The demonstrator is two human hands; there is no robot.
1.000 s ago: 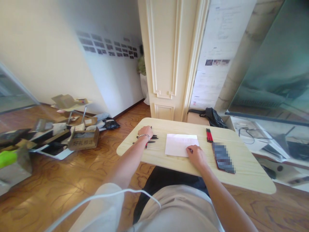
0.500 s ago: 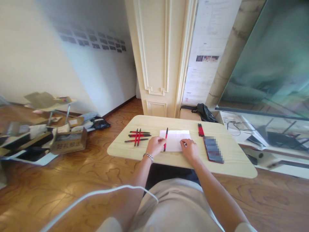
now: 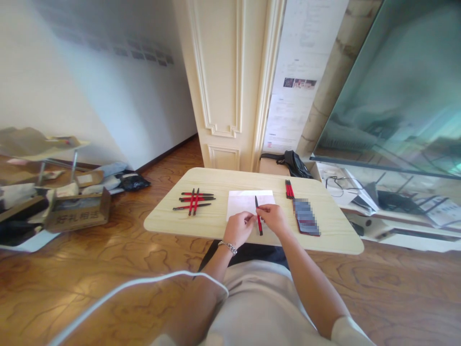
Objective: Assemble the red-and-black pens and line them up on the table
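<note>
A red and black pen (image 3: 258, 216) stands tilted over a white sheet of paper (image 3: 245, 201) on the small light wooden table (image 3: 223, 226). My right hand (image 3: 273, 217) pinches the pen near its middle. My left hand (image 3: 239, 228), with a bracelet at the wrist, is curled close beside it, fingertips at the pen's lower part. Several more red and black pens (image 3: 194, 200) lie crossed on the table's left side. Two or three pens (image 3: 288, 189) lie side by side at the right of the paper.
A flat dark object (image 3: 306, 217), blurred out, lies on the table right of the paper. A black bag (image 3: 293, 163) sits behind the table by a cream pillar. Cardboard boxes (image 3: 77, 211) and clutter cover the wooden floor at left. A glass panel stands at right.
My left hand left the pen pile with one pen and carried it right over the paper. My right hand lifted off the paper and took hold of that pen. The view shifted down and left.
</note>
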